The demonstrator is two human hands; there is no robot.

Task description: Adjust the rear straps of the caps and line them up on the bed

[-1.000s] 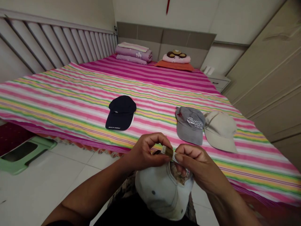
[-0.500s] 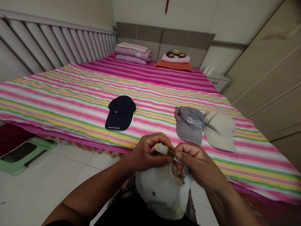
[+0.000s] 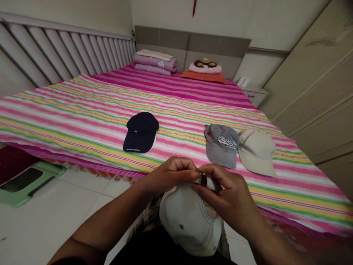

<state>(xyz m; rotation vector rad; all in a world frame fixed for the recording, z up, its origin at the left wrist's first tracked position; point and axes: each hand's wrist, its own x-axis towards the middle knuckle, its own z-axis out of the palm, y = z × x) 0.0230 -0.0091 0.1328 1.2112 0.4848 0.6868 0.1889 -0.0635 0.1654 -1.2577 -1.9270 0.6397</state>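
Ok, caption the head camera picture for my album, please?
Left hand and right hand hold the strap of a pale baseball cap; navy cap, gray cap and beige cap lie on striped bedding.

Black top (image 3: 143,250) — bare forearms (image 3: 109,217) — mottled, patterned legwear (image 3: 148,220)

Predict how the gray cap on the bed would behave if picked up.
The gray cap looks like cloth, so probably light. Its crown appears creased and may flop; the smooth, evenly shaped brim likely stays stiffer.

Grey cap (image 3: 222,147): "Always" in white script. Navy cap brim (image 3: 138,141): "YOURSELF", preceding letters blurred.
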